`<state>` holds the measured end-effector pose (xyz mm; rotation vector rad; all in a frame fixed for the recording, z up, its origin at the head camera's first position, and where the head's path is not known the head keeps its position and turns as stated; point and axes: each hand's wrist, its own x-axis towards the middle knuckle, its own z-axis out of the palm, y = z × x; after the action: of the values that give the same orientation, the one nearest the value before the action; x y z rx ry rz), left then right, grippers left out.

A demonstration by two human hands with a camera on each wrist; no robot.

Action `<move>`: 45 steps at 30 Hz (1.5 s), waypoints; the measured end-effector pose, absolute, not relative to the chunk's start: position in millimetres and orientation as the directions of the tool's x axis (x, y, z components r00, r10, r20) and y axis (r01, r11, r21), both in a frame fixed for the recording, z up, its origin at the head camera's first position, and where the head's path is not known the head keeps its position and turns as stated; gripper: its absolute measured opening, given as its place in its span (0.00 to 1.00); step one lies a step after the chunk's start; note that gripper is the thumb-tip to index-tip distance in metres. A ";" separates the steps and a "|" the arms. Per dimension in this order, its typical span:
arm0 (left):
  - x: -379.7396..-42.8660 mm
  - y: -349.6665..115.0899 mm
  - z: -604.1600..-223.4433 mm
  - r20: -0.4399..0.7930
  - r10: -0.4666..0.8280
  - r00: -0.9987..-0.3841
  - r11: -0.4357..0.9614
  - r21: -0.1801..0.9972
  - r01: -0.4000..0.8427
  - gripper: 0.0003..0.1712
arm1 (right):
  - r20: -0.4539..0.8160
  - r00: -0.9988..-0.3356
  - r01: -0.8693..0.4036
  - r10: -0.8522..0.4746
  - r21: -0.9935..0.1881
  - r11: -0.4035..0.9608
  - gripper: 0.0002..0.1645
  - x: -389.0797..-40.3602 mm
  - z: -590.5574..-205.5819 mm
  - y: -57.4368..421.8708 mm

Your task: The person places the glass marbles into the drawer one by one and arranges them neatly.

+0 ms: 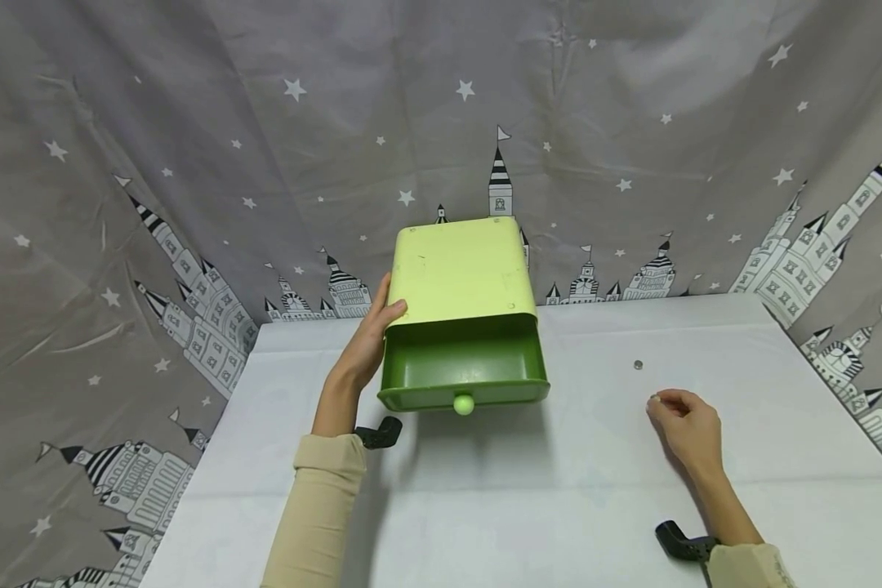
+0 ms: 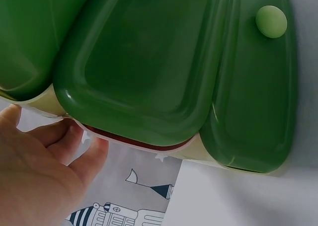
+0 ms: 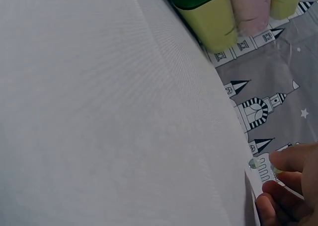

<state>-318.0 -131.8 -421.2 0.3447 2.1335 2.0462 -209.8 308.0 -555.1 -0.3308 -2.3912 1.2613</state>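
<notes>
A drawer unit with a pale yellow-green top [image 1: 459, 269] stands before me. Its green top drawer [image 1: 459, 363] is pulled out, with a round light-green knob [image 1: 464, 404]. My left hand [image 1: 363, 347] rests against the unit's left side, thumb at the upper front edge. The left wrist view shows its fingertips touching that side, beside the green drawer fronts [image 2: 149, 62]. Over the table to the right, my right hand [image 1: 689, 429] pinches a tiny shiny piece [image 3: 277, 170] between thumb and fingers, mostly hidden. Just beyond it a small round grey piece [image 1: 638, 365] lies on the cloth.
A white cloth [image 1: 595, 506] covers the table. Behind and at both sides hangs a grey curtain [image 1: 323, 163] printed with castles and stars. The unit's layers are coloured, one of them a pink section [image 3: 251, 10] between yellow ones.
</notes>
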 end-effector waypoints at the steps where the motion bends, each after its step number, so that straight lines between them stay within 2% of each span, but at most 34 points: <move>1: -318.2 -131.9 -421.3 0.044 0.280 -0.959 0.034 0.998 0.056 0.45 | 0.246 -0.887 0.012 0.390 -0.833 0.554 0.11 -209.7 -554.0 307.9; 6: -319.0 -132.5 -422.0 0.043 0.283 -0.958 0.033 0.998 0.055 0.46 | 0.250 -0.897 -0.017 0.364 -0.842 0.538 0.12 -208.7 -543.8 305.2; 14: -317.9 -135.3 -421.2 0.027 0.279 -0.960 0.033 0.999 0.038 0.45 | 0.361 -0.872 -0.157 0.329 -0.845 0.511 0.09 -207.8 -508.9 289.9; 25: -317.4 -135.6 -421.7 0.033 0.277 -0.960 0.037 0.998 0.045 0.45 | 0.403 -0.854 -0.220 0.328 -0.852 0.475 0.09 -200.5 -481.7 276.1; 45: -316.4 -131.8 -420.8 0.020 0.273 -0.962 0.027 0.999 0.028 0.46 | 0.523 -0.843 -0.428 0.123 -0.793 0.434 0.09 -190.3 -450.0 231.4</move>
<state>-316.4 -131.8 -420.8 0.3151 2.1153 2.0515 -190.3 231.4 -450.0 0.2563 -2.1758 1.4154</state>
